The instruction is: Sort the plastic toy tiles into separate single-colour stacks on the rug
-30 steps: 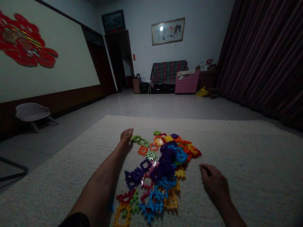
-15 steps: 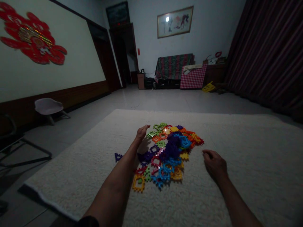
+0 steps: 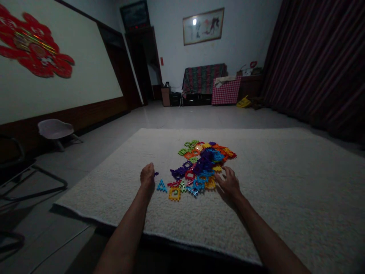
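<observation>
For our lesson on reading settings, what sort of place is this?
Probably a home living room: a framed picture on the wall, a long curtain, and colourful toothed pieces on a pale rug.

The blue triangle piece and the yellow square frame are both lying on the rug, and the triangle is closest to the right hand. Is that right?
Not quite: the head view shows the blue triangle piece closest to the left hand, not the right hand. It and the yellow square frame do both lie on the rug.
</observation>
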Demonstrator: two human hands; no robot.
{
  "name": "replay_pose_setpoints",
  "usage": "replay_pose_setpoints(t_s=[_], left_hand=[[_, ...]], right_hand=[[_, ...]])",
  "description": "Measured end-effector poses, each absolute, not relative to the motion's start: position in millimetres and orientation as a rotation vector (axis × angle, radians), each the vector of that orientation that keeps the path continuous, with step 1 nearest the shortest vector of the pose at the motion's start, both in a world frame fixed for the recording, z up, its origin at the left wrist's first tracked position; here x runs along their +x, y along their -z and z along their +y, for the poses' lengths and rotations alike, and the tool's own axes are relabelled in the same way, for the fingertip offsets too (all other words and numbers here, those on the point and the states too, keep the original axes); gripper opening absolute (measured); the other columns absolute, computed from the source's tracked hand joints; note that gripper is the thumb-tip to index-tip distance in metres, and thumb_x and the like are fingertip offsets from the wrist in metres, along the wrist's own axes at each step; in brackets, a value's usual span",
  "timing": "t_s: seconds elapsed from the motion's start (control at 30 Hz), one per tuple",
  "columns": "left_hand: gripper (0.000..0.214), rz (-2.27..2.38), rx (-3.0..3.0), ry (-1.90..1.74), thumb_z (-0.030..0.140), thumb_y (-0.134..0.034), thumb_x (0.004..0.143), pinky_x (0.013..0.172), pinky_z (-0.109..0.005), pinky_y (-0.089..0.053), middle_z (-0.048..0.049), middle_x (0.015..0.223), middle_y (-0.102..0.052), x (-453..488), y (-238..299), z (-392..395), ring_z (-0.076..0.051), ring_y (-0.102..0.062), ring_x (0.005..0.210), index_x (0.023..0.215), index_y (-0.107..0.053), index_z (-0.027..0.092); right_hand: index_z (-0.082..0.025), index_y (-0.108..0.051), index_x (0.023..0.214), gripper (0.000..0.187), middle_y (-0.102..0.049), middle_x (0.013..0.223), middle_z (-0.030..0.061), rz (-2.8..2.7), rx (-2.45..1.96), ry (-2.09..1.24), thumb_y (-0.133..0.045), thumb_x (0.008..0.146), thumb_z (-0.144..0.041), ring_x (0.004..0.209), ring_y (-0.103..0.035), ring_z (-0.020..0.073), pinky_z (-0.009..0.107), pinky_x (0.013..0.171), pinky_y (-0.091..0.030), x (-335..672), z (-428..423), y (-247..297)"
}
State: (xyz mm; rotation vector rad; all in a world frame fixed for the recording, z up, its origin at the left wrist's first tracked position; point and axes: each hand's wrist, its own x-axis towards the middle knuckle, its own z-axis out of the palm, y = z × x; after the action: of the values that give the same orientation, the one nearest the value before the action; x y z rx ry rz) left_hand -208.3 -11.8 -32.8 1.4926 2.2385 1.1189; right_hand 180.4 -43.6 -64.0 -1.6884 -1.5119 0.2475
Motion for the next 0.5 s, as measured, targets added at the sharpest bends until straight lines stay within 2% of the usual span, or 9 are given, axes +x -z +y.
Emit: replay_pose_setpoints(t_s=[0.07, 0.17, 0.3, 0.37, 0.5], left_hand=[[0.045, 2.261, 1.482, -1.061, 0.040, -0.030, 0.095, 0.066, -0.032, -0.044, -0.0098, 0.076, -0.068, -196, 34, -22, -0.023, -0.064, 0.074, 0.080, -0.067, 0.019], [0.039, 2.202, 1.568, -1.033, 0.035, -0.035, 0.093, 0.074, -0.033, -0.044, -0.0099, 0.080, -0.069, -168, 35, -29, -0.024, -0.064, 0.083, 0.073, -0.065, 0.021], [0.030, 2.102, 1.691, -1.051, 0.031, -0.040, 0.092, 0.089, -0.033, -0.043, -0.0098, 0.100, -0.072, -127, 41, -30, -0.023, -0.062, 0.102, 0.089, -0.069, 0.022], [0.031, 2.071, 1.728, -1.066, 0.030, -0.041, 0.092, 0.095, -0.033, -0.042, -0.0106, 0.109, -0.071, -109, 44, -28, -0.023, -0.061, 0.108, 0.100, -0.070, 0.022], [0.035, 2.012, 1.736, -1.114, 0.030, -0.042, 0.092, 0.100, -0.034, -0.042, -0.0135, 0.114, -0.070, -77, 48, -23, -0.024, -0.061, 0.112, 0.110, -0.069, 0.018]], right_hand=[[-0.016, -0.049, 0.133, 0.070, -0.046, 0.141, 0.0199, -1.568, -1.671, -0.264, -0.058, 0.077, -0.057, 0.129, -0.049, 0.0329, 0.050, 0.103, -0.043, 166, -48, 66], [-0.019, -0.042, 0.139, 0.077, -0.040, 0.148, 0.0196, -1.639, -1.634, -0.296, -0.062, 0.076, -0.058, 0.139, -0.037, 0.0367, 0.057, 0.109, -0.035, 146, -56, 68], [-0.022, -0.032, 0.148, 0.090, -0.025, 0.158, 0.0192, -1.711, -1.595, -0.269, -0.068, 0.073, -0.057, 0.144, -0.026, 0.0409, 0.061, 0.110, -0.030, 120, -76, 62], [-0.023, -0.029, 0.150, 0.098, -0.014, 0.162, 0.0182, -1.762, -1.588, -0.240, -0.073, 0.069, -0.057, 0.147, -0.016, 0.0450, 0.064, 0.110, -0.027, 108, -88, 57], [-0.025, -0.026, 0.153, 0.112, 0.000, 0.165, 0.0157, -1.943, -1.627, -0.290, -0.080, 0.060, -0.056, 0.148, 0.002, 0.0487, 0.070, 0.109, -0.021, 91, -111, 48]])
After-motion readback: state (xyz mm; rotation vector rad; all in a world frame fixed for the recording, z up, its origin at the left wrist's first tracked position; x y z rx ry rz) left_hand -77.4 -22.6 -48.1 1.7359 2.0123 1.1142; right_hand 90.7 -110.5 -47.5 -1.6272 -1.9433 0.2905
